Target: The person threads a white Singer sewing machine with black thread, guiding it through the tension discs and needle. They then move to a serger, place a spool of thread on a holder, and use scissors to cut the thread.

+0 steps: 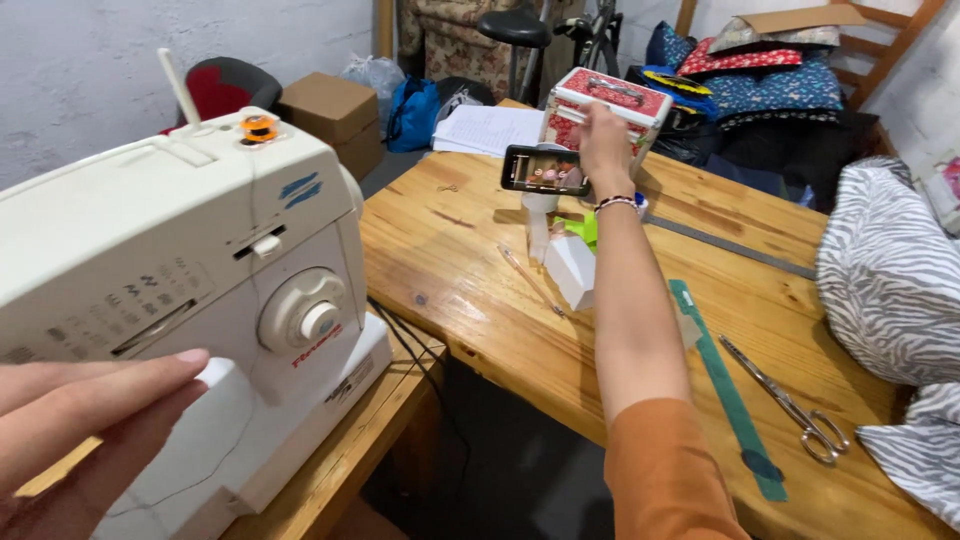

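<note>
White plastic sewing machine (200,260) under left hand (80,420) (right hand (605,140) perhaps touches phone (545,168)).

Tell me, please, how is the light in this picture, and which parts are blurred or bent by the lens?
In the head view, light is soft and even, with faint shadows on the wooden table. The left hand at the sewing machine is close and slightly blurred. The right hand by the phone is sharper. The wide lens stretches the edges, as at the zebra-print fabric.
</note>
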